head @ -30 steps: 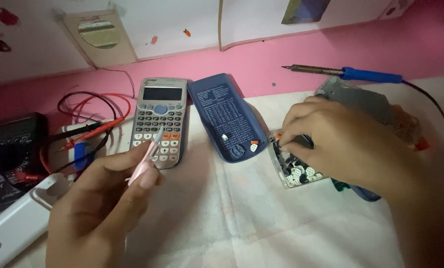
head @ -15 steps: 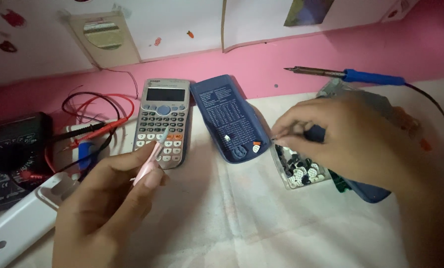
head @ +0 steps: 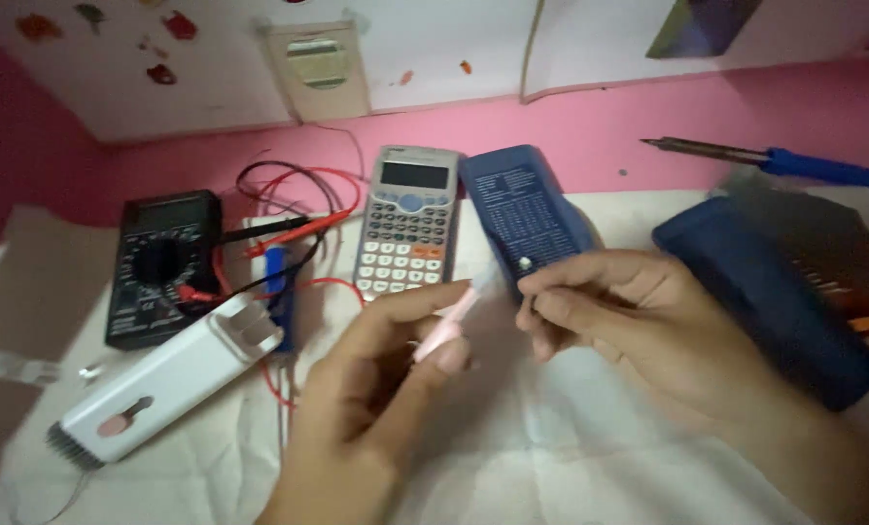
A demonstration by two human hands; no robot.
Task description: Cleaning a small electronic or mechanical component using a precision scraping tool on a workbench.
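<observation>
Head view: the left hand (head: 376, 389) rises from the lower edge, wrist low, fingers curled, thumb and forefinger clamped on a slim pink tool (head: 449, 326) whose pale tip points up and to the right. The right hand (head: 629, 321) enters from the lower right, palm down, its thumb and forefinger pinched together just beside the tool's tip; whether anything sits between them cannot be told. Both hands hover over a white cloth (head: 551, 467). Just behind them lie a grey calculator (head: 407, 222) and, touching its right side, a blue slide cover (head: 522, 214) with a pale printed panel. To the left sit a black multimeter (head: 157, 262) with red and black leads (head: 289, 228), and a white oblong case (head: 162, 384) bearing a pink oval mark. At right lies a dark blue box (head: 775, 292); behind it rests a blue-handled soldering iron (head: 775, 160). A beige rectangular label (head: 316, 68) is fixed on the white wall
</observation>
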